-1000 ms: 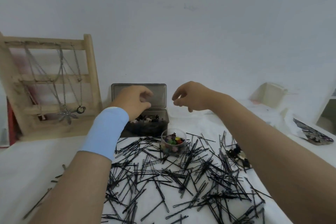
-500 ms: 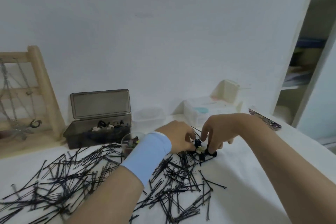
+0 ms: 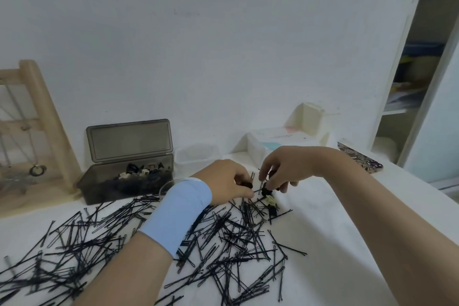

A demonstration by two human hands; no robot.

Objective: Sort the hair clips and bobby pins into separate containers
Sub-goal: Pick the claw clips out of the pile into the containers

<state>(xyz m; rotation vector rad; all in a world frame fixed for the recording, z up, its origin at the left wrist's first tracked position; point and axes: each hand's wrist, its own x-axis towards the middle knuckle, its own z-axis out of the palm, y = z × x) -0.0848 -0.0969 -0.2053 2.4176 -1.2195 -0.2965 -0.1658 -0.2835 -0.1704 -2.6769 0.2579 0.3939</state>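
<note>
Both hands are working the far right edge of the bobby pin pile (image 3: 223, 238), which makes sense because that's where the last little cluster of hair clips (image 3: 269, 202) is sitting, tangled in with the pins on the white counter (image 3: 335, 231). The left hand (image 3: 228, 182) has its grip pinched on a small black clip (image 3: 247, 184), thumb and fingertips pressed around it. The right hand (image 3: 280, 171) is pinching down on another dark clip (image 3: 267, 190) just above the cluster, fingers curled in tight. Looks to me like going two-handed is just the faster way to pull clips out without dragging pins along.

The smoky grey lidded box (image 3: 129, 181) at the far left sits with its lid propped open against the wall, and it's already got a heap of black and cream clips in it, so I'd guess that's where these go. It's well apart from the hands, so that's a reach across the pile. A clear empty-looking tub (image 3: 197, 159) sits just right of it, maybe meant for the pins, can't say for sure. There's also a small clear cup (image 3: 166, 187) mostly hidden behind the left wrist with its light blue wristband (image 3: 177, 213).

Pins are basically untouched, spread all over the near counter. Wooden jewellery rack (image 3: 37, 117) at far left isn't part of this.
</note>
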